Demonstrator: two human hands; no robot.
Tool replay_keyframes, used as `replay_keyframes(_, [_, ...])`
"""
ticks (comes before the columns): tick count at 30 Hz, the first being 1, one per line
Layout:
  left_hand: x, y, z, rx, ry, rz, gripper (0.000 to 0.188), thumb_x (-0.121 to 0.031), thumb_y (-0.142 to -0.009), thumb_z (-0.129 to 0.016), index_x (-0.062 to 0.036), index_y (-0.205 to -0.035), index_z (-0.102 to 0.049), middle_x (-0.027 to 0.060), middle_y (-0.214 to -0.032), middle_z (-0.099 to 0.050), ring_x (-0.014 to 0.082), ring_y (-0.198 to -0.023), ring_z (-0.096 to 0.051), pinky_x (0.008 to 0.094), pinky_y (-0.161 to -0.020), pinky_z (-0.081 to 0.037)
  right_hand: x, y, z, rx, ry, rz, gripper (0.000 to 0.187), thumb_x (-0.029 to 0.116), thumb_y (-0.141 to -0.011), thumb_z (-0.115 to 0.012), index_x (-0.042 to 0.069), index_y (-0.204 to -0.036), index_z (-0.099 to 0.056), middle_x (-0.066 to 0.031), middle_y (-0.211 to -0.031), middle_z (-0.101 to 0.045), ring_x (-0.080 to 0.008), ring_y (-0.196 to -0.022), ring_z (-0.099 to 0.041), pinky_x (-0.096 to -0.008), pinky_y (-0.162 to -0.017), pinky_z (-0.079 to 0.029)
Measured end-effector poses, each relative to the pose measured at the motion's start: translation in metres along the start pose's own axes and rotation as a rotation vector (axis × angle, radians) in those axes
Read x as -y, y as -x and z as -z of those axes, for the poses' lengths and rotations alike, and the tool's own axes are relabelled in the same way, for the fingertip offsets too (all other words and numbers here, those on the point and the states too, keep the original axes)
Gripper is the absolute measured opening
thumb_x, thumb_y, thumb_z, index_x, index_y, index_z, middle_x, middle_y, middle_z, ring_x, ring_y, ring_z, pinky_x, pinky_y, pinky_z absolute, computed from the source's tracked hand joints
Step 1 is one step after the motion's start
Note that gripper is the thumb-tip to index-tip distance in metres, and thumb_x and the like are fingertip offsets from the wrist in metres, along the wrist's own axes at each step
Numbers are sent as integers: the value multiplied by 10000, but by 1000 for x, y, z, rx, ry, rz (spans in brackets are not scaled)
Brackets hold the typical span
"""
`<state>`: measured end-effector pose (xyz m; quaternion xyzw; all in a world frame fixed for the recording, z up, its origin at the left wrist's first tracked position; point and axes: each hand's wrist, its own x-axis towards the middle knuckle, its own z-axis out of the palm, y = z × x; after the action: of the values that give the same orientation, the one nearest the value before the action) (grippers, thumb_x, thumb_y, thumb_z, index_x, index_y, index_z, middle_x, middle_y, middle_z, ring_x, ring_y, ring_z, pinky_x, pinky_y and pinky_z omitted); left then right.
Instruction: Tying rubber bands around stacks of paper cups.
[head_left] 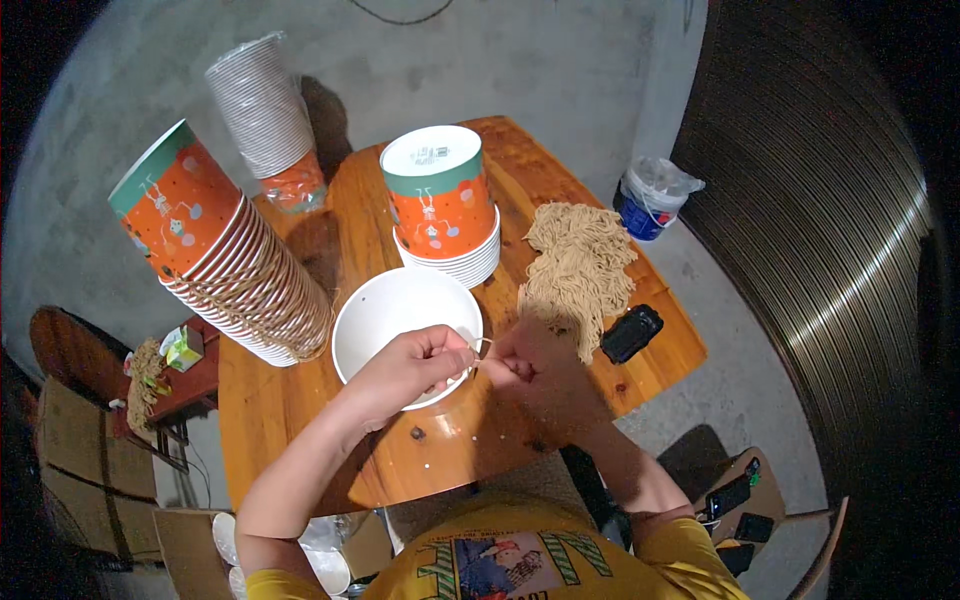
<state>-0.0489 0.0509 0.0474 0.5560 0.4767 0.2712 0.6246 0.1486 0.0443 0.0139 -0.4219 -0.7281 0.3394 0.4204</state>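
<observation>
My left hand [425, 362] is closed in a pinch at the right rim of a white paper tub [375, 325], whose open mouth faces up. Close beside it, my right hand [530, 362] has its fingers curled, in shadow. A thin tan cord [486, 344] bends in a small loop between the two hands, held at the fingertips. Right of the hands lies a pile of tan cords [575, 265]. A tall, leaning stack of orange and green paper tubs [215, 240] stands at the left, with tan strands draped along its rims.
Behind the white tub stands a shorter upside-down tub stack [438, 195]. A plastic-wrapped stack [262, 110] is at the back left. A small black tray [632, 334] sits near the right edge of the wooden table [300, 450]. A blue and white bucket [650, 200] stands beyond it.
</observation>
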Motion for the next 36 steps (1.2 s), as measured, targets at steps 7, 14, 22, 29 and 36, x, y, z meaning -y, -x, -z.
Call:
replay_keyframes(7, [-2,-3,0,50,119,36,153,-183,-904,-568,-59,-992,-571,-3,-850,-610,36,-681,-532,159,-586,-397,5,6,-21,-94,23,314,129,162,-794,-677,75,-794,-583,-61,-696,-533,-185,-587,-531,-297,-538,-434])
replay_keyframes(14, [-7,0,0,28,221,89,128,-108,-874,-591,-53,-987,-566,-21,-829,-562,50,-703,-493,183,-634,-398,4,8,-17,-50,96,296,101,162,-833,-623,101,-911,-645,-94,-777,-585,-251,-703,-599,-353,-624,-484])
replay_keyframes(22, [-6,2,0,-4,88,-16,252,11,-825,-569,-29,-1070,-524,12,-899,-558,81,-768,-523,211,-723,-450,5,13,-23,-88,-160,-52,111,126,-841,-602,54,-922,-625,-50,-758,-553,-163,-690,-570,-298,-621,-463])
replay_keyframes(29, [-17,15,-16,-136,-415,-257,311,11,-833,-555,-54,-1130,-488,0,-877,-499,86,-791,-479,221,-744,-422,6,1,-14,-120,-182,-5,101,126,-812,-642,42,-838,-591,-10,-655,-469,-76,-606,-459,-258,-565,-399])
replay_keyframes(36, [-13,11,-13,-100,-517,-381,307,-6,-864,-532,-46,-1162,-471,49,-883,-505,134,-814,-521,266,-752,-454,13,-1,-11,-112,-149,-130,121,116,-792,-652,37,-773,-562,-12,-633,-459,-90,-589,-434,-263,-548,-387])
